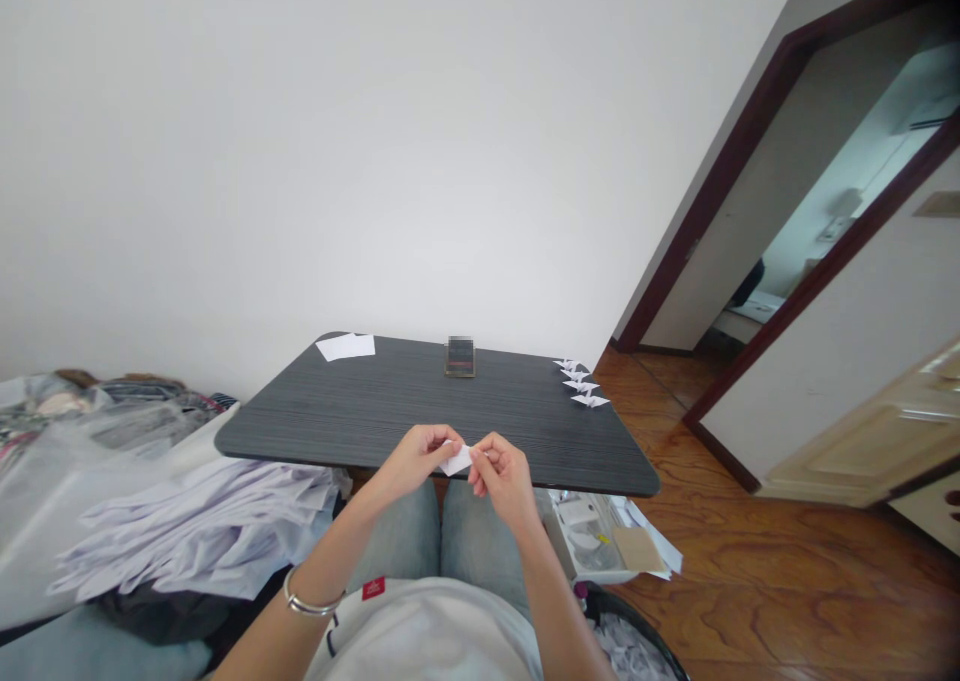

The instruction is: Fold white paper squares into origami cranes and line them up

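My left hand and my right hand meet over my lap at the near edge of the dark table. Both pinch a small folded piece of white paper between their fingertips. A silver bracelet sits on my left wrist. Several folded white paper cranes stand in a row on the table's far right corner. A stack of white paper sheets lies at the far left corner.
A small dark phone-like object stands at the table's far edge. Crumpled white fabric lies to my left. A box of papers sits on the wooden floor right of my knees, a bin below it. An open doorway is at right.
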Motion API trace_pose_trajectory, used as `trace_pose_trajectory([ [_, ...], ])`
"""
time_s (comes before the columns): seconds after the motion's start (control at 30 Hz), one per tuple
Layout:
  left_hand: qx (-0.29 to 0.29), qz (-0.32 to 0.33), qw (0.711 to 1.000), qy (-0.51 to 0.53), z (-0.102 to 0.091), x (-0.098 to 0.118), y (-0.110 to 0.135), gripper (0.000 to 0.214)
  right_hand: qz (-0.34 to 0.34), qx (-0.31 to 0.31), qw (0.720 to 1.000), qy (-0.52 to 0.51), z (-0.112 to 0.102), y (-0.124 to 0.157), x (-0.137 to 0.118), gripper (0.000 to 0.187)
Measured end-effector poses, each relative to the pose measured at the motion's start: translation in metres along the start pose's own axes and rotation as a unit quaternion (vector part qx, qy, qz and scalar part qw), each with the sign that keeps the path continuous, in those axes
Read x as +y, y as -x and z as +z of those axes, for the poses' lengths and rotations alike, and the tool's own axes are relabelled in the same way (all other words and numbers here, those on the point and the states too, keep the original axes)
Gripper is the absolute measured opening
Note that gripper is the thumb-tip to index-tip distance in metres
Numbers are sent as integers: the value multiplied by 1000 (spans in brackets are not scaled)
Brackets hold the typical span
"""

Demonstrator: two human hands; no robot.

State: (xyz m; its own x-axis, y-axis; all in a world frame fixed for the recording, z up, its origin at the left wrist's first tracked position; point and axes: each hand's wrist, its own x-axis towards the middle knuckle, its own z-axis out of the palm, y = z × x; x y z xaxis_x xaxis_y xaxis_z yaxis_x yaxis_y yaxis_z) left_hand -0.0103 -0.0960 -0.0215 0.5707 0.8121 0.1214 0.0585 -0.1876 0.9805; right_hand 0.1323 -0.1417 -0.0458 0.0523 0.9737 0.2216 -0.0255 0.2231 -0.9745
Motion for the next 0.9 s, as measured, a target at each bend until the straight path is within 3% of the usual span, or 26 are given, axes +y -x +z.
trace_pose_trajectory([
  [0.2,-38,-2,999,28,-9,4,3,24,2,1,1000,-8,-1,0,0,24],
  [0.47,40,-30,998,45,-2,7,4,27,-1,8,1000,-22,1,1,-1,24],
  [0.9,20,37,993,-111,-7,5,5,26,5,9,1000,-20,0,0,1,24],
])
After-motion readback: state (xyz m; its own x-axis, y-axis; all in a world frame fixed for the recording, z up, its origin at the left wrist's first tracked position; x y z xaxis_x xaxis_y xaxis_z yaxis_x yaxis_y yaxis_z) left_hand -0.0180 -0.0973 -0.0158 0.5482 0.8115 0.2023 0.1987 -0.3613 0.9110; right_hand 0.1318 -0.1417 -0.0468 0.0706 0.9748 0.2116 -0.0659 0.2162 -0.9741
